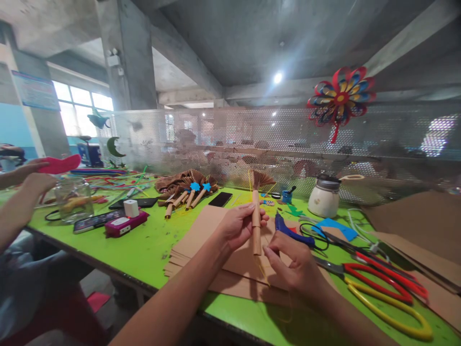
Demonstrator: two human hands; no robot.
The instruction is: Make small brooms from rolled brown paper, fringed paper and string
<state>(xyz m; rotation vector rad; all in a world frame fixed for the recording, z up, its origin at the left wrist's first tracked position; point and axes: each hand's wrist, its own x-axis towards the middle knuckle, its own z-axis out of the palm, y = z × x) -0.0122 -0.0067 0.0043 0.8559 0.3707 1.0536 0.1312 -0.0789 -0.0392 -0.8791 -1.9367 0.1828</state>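
My left hand is wrapped round the rolled brown-paper handle of a paper fan, held upright with its pleated top spread out. Yellow string runs along both sides of the pleats, and a yellow string hangs below the handle's lower end. Close beside that end, my right hand is closed, thumb and forefinger pinched together; whatever lies between them is hidden. Beneath both hands is a stack of brown paper sheets. A blue glue gun lies just behind my right hand.
Scissors with red and yellow handles lie at the right, near a white jar. More paper fans, a phone and a magenta power strip are farther left. Another person's hands hold pink material beside a glass jar.
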